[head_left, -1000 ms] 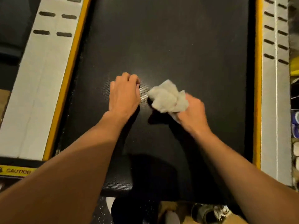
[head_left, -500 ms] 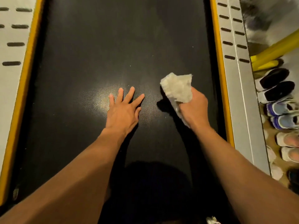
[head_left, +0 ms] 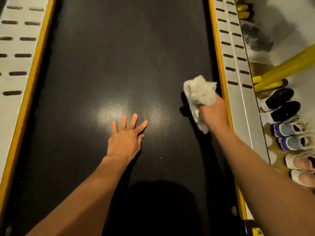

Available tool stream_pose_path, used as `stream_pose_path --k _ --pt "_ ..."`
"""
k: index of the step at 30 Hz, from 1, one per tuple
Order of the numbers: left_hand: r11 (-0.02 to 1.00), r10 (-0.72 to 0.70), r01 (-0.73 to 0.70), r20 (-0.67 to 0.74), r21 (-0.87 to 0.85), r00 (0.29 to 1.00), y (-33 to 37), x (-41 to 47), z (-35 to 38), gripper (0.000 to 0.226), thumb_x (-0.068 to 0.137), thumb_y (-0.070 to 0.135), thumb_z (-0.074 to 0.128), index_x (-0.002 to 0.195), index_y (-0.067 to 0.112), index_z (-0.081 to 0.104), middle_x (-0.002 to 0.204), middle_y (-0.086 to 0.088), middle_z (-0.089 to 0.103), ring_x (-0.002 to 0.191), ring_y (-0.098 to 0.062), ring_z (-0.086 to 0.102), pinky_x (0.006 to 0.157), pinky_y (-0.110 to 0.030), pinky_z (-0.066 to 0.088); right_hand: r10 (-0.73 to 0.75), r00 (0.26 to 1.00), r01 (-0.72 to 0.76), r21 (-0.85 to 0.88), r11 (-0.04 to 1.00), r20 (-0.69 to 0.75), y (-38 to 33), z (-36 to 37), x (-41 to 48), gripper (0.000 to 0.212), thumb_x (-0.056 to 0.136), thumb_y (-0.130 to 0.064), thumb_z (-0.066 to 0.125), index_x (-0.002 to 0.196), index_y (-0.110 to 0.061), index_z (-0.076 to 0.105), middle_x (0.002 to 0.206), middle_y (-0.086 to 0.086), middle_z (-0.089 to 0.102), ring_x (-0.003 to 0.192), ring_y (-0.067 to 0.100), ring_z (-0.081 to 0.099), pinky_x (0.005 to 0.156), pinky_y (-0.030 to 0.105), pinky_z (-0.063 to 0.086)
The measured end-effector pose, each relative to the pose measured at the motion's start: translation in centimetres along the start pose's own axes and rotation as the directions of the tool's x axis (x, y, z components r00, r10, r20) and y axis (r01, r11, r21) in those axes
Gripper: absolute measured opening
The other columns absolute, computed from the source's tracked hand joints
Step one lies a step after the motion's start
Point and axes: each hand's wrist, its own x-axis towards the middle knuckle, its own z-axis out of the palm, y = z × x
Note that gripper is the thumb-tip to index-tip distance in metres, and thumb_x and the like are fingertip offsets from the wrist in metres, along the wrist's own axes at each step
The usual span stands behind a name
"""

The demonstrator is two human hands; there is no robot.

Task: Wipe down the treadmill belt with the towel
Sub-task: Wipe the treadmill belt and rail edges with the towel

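Both bare arms reach forward over the wide black textured treadmill belt, and here is how they sit. The left hand lies flat on the belt near its middle, palm down, fingers spread apart and holding nothing, right at the lower edge of a bright patch of glare on the dimpled surface. Over to the right, the right hand is closed into a fist around a crumpled white cloth towel; the bunched bulk of it sticks out ahead of the knuckles and a loose tail hangs back beside the wrist. The towel sits at the far right side of the belt, just beside the yellow edge strip that borders it (whether the cloth is pressed onto the belt or held slightly above it, I cannot tell, though a dark shadow lies close to its left). Beyond that strip runs the pale grey side rail with dark oval slots, and a matching slotted rail flanks the left side. On the floor to the right, a row of shoes lines up alongside the machine: black pairs, then blue, then pinkish ones. Yellow metal bars angle in above them. A few tiny white specks dot the belt.
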Motion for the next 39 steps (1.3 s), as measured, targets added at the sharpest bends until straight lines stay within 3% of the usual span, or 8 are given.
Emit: stream_pose_path --k 8,16,19,23,28,31,35,39 --pt "0.998 -0.027 0.031 -0.084 0.049 0.996 0.4 -0.2 1.2 0.05 0.102 0.044 0.025 0.15 0.045 0.012 0.162 0.006 0.005 0.149 -0.031 0.003 0.118 -0.054 0.006 -0.192 0.965 0.126 -0.324 0.938 -0.178 0.1 5.0 13.6 0.029 0.091 -0.019 0.049 0.116 -0.01 0.062 0.114 0.01 0.065 0.106 0.028 0.059 0.086 0.028 0.044" --pt "0.999 -0.03 0.031 -0.061 0.01 0.998 0.9 -0.4 0.7 0.049 0.101 0.042 0.031 0.149 0.044 0.018 0.162 0.005 0.011 0.148 -0.031 0.007 0.118 -0.055 0.006 -0.546 0.691 0.72 -0.388 0.575 0.474 -4.5 11.7 2.1 0.012 0.081 -0.015 0.056 0.092 -0.017 0.061 0.097 0.009 0.07 0.097 0.037 0.06 0.072 0.035 0.037" --pt "0.998 -0.041 0.037 -0.067 -0.053 0.997 0.7 -0.9 -0.1 0.049 0.1 0.04 0.038 0.148 0.04 0.028 0.157 0.003 0.029 0.146 -0.026 0.019 0.119 -0.051 0.005 -0.498 0.585 0.76 -0.217 0.613 0.64 -3.2 10.6 -2.4 0.011 0.079 -0.024 0.054 0.07 -0.024 0.048 0.074 -0.005 0.065 0.082 0.027 0.06 0.064 0.028 0.027" --pt "0.989 -0.007 -0.002 -0.062 -0.15 0.998 0.6 -2.6 -0.1 0.056 0.098 0.03 0.045 0.15 0.033 0.025 0.161 0.004 0.017 0.149 -0.021 0.005 0.119 -0.047 0.0 -0.495 0.767 0.595 -0.161 0.788 0.409 -4.5 8.5 0.3 0.018 0.078 -0.036 0.046 0.068 -0.022 0.052 0.071 -0.003 0.062 0.075 0.021 0.061 0.064 0.028 0.034" --pt "0.706 -0.287 0.142 -0.096 -0.694 0.953 1.4 -2.8 0.0 0.038 0.083 0.006 0.051 0.107 0.028 0.071 0.137 0.008 0.056 0.135 -0.015 0.043 0.12 -0.039 0.019 -0.548 0.623 0.765 -0.289 0.575 0.558 -4.9 11.4 0.8 0.007 0.079 -0.019 0.047 0.077 -0.025 0.049 0.082 0.005 0.062 0.084 0.038 0.058 0.068 0.035 0.043" --pt "0.447 -0.584 0.227 -0.09 -0.865 0.807 1.3 -3.6 -1.3 0.033 0.076 0.0 0.048 0.068 0.025 0.068 0.076 0.008 0.07 0.066 -0.011 0.058 0.068 -0.022 0.044 -0.502 0.592 0.784 -0.305 0.541 0.631 -1.6 10.3 -4.2 0.021 0.08 -0.018 0.054 0.065 -0.023 0.039 0.063 -0.008 0.047 0.071 0.025 0.048 0.058 0.028 0.03" --pt "0.58 -0.626 0.286 -0.193 -0.763 0.755 0.1 -3.7 -2.4 0.028 0.081 0.004 0.048 0.088 0.022 0.069 0.092 0.001 0.069 0.091 -0.021 0.061 0.079 -0.028 0.044 -0.399 0.468 0.777 -0.151 0.611 0.788 1.2 5.2 -9.5 0.025 0.075 -0.018 0.049 0.059 -0.028 0.034 0.057 -0.012 0.039 0.064 0.013 0.041 0.053 0.018 0.026" --pt "0.811 -0.484 0.359 -0.186 -0.461 0.855 -0.9 -2.8 -2.3 0.031 0.089 0.012 0.047 0.117 0.011 0.061 0.13 -0.012 0.055 0.123 -0.032 0.048 0.107 -0.046 0.036 -0.409 0.774 0.549 -0.19 0.814 0.483 -0.5 3.7 -4.4 0.03 0.084 -0.008 0.056 0.063 -0.029 0.05 0.061 -0.013 0.049 0.067 0.015 0.05 0.063 0.026 0.035"
